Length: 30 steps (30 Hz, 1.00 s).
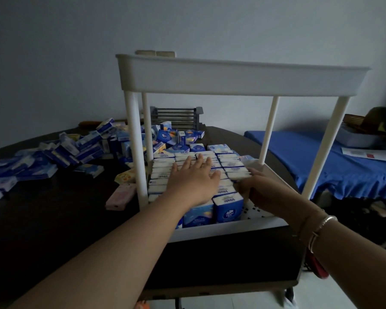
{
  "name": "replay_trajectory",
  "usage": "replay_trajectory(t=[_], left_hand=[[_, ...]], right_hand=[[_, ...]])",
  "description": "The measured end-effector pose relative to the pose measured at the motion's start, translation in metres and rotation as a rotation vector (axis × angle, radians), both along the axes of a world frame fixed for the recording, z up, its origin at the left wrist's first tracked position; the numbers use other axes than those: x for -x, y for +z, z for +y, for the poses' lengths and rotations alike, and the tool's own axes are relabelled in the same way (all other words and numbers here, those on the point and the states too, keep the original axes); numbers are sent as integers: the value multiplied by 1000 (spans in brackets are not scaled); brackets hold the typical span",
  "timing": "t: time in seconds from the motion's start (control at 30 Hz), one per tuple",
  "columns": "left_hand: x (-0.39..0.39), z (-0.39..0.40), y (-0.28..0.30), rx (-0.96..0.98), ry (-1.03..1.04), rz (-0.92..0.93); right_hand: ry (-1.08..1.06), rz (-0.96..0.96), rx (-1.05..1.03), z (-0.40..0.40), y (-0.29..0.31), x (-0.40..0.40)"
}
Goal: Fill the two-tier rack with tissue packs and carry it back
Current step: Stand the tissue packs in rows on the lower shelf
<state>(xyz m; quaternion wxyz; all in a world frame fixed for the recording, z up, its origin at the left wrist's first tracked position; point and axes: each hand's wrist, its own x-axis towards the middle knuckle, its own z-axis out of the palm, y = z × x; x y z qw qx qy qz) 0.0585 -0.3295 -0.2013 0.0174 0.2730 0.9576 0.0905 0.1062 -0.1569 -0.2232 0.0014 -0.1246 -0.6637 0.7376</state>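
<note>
Flat and spread, her left hand [193, 175] pressed the standing tissue packs [163, 175] in the rack's [232, 79] lower tier, while her right hand [257, 188] pinched one at the row's end. Filling continued; next, I judged, seat it squarely, then load the top tier.

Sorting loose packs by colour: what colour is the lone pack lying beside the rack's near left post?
Pale pink pack, seen in the head view.
</note>
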Motion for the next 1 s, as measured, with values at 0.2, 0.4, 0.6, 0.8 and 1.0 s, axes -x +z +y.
replay_trajectory(t=[0.2, 0.4, 0.6, 0.8, 1.0], left_hand=[[-5, -3, 6, -148, 3, 39], [-43, -21, 35, -502, -101, 99], [-96, -93, 43, -883, -95, 203], [-78, -194, 17, -932, 147, 206], [-26, -268, -23, -864, 463, 155]], right_hand=[[-72, 53, -265, -2, 11, -23], [-217, 427, -722, -37, 45, -75], [-145, 666, -773, -112, 80, -110], [71, 735, -695, -211, 78, -96], [115, 661, -681, -294, 40, -30]])
